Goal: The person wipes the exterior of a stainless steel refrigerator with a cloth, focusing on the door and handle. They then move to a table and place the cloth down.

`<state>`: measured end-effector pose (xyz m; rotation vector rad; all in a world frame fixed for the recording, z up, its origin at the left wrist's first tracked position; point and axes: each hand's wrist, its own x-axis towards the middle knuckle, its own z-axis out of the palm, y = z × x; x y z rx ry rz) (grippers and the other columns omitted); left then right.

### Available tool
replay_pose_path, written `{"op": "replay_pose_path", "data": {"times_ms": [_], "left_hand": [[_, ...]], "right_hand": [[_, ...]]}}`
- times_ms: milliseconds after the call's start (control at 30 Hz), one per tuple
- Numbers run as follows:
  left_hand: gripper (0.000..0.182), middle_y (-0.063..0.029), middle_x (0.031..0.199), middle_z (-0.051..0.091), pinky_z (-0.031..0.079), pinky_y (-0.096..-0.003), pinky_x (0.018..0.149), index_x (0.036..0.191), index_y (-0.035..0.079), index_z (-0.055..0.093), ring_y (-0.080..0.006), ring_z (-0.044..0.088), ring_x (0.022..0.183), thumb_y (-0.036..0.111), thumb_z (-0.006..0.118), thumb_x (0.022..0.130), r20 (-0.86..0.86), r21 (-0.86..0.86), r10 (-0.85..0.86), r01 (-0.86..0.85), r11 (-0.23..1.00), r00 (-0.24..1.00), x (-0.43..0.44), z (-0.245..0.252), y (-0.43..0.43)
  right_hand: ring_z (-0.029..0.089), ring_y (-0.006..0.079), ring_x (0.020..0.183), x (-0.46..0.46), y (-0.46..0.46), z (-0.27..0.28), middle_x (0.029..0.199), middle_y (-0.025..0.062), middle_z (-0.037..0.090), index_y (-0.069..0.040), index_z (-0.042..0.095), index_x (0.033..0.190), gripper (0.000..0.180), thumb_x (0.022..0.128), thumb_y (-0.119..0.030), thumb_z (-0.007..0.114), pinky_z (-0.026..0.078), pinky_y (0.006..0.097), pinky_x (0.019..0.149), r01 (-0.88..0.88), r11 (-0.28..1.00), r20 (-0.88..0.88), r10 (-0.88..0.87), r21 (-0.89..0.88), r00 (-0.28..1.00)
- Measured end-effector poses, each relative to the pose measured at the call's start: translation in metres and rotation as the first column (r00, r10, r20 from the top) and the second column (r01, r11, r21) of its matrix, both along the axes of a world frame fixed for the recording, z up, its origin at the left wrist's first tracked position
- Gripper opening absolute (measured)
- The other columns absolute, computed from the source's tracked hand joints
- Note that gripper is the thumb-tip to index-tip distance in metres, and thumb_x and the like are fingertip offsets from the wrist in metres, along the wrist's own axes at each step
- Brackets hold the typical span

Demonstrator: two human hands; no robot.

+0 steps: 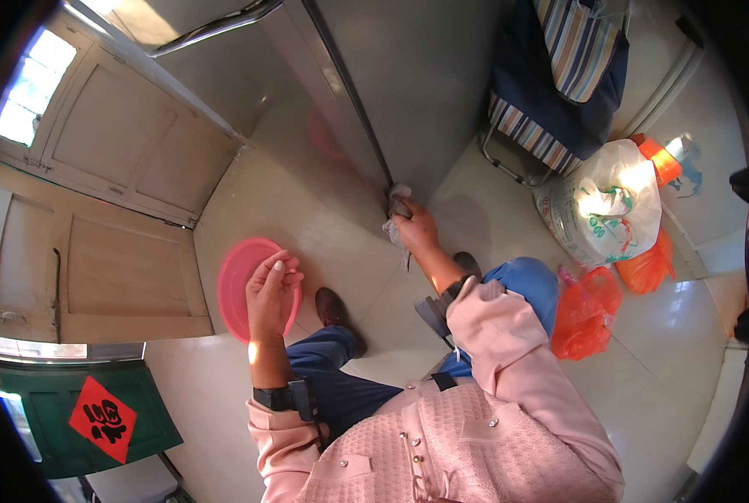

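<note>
My right hand (pixel 417 227) grips a crumpled grey cloth (pixel 401 192) against the bottom corner of a tall, glossy grey appliance that looks like a refrigerator (pixel 425 82). A dark seam runs down the appliance to the cloth, and part of the cloth hangs below my fingers. My left hand (pixel 272 290) is raised over a pink plastic basin (pixel 231 289) on the floor, its fingers loosely bent and holding nothing visible. My forearm and hand hide part of the basin's inside.
A striped navy trolley bag (pixel 538 107) stands right of the appliance. Beside it are a large white plastic sack (pixel 601 207) and red plastic bags (pixel 585 314) on the tiled floor. Wooden door panels (pixel 129 270) rise at left. A chrome handle (pixel 217 26) juts out at the top.
</note>
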<state>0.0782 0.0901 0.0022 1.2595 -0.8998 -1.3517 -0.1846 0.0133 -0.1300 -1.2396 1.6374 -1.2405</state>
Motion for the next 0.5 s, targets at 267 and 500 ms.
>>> {"op": "replay_pose_path", "data": {"times_ms": [267, 500], "left_hand": [[0.024, -0.0115, 0.102, 0.069, 0.054, -0.0284, 0.078, 0.117, -0.002, 0.061, -0.0168, 0.067, 0.084, 0.011, 0.055, 0.098, 0.02, -0.043, -0.018, 0.019, 0.999, 1.0, -0.012, 0.009, 0.002], [0.023, -0.011, 0.1, 0.069, 0.053, -0.0271, 0.073, 0.116, 0.0, 0.062, -0.0163, 0.067, 0.079, 0.013, 0.056, 0.097, 0.107, 0.03, -0.003, 0.0, 1.0, 0.994, -0.021, -0.006, -0.018]], "right_hand": [[0.064, 0.0301, 0.099, -0.027, -0.002, 0.118, 0.109, 0.0128, 0.065, -0.01, 0.066, 0.115, 0.036, 0.08, -0.005, 0.065, 0.05, 0.0328, 0.084, -0.122, 0.806, 0.006, 0.154, -0.579, 0.988], [0.063, 0.0381, 0.092, -0.005, -0.002, 0.009, 0.101, 0.0151, 0.065, -0.017, 0.068, 0.11, 0.031, 0.08, -0.014, 0.06, 0.053, 0.0429, 0.077, 0.033, 0.98, -0.086, -0.051, -0.197, 0.995]]}}
